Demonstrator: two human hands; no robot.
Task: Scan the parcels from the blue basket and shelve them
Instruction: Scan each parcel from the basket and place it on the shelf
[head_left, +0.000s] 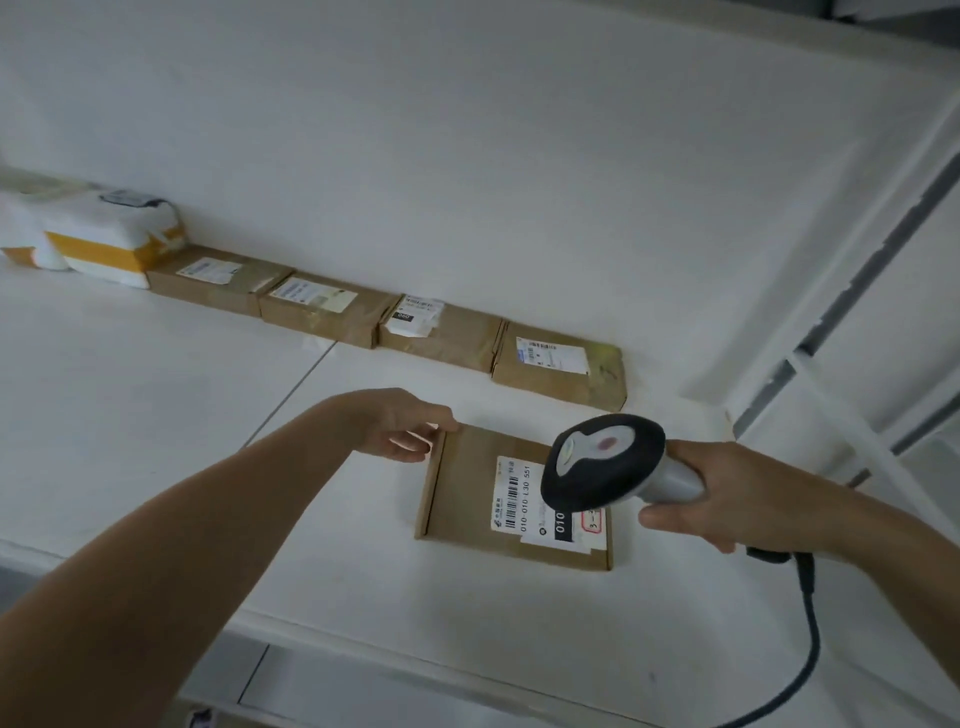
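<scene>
You face five flat cardboard boxes (561, 369) on one white shelf (156, 415): four in a row along the back wall, a fifth box (467, 493) alone in front. At least one white-and-yellow bagged parcel (104, 234). One scanner (608, 462), one cable (810, 649).

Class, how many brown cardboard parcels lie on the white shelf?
5. Four line the back wall: leftmost, second, third, rightmost. The fifth lies in front, under the grey scanner. Others may be hidden.
</scene>
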